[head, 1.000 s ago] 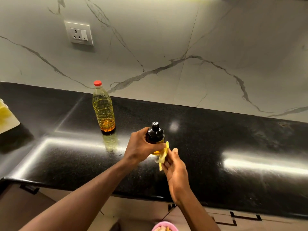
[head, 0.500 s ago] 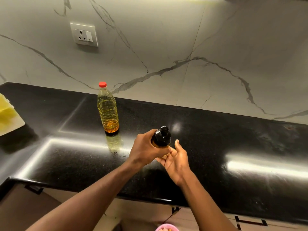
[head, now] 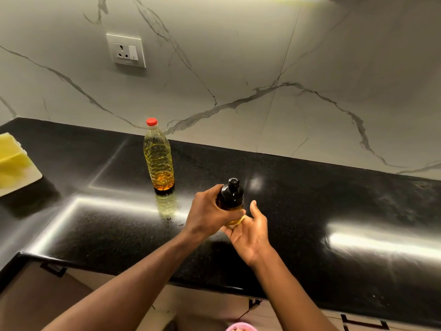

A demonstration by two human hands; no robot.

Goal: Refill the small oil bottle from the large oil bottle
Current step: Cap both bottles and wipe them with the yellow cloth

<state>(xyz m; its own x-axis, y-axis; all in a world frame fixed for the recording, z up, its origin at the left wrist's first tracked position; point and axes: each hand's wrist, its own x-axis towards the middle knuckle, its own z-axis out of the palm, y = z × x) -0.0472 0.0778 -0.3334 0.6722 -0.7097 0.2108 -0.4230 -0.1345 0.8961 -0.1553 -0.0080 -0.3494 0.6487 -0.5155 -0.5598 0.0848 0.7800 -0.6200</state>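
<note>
Small oil bottle (head: 231, 195) held over black countertop (head: 310, 211).
Left hand (head: 207, 211) grips its body; right hand (head: 250, 231), fingers extended, palm up, sits at its base. Large oil bottle (head: 158, 158) stands capped, rear-left.

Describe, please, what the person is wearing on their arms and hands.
The left forearm and right forearm are bare, with no sleeve in view. The left hand and right hand are ungloved; no watch, bracelet or ring shows.

Countertop (head: 334, 201) open rightward — large oil bottle (head: 158, 161) (left) obstructs.
</note>
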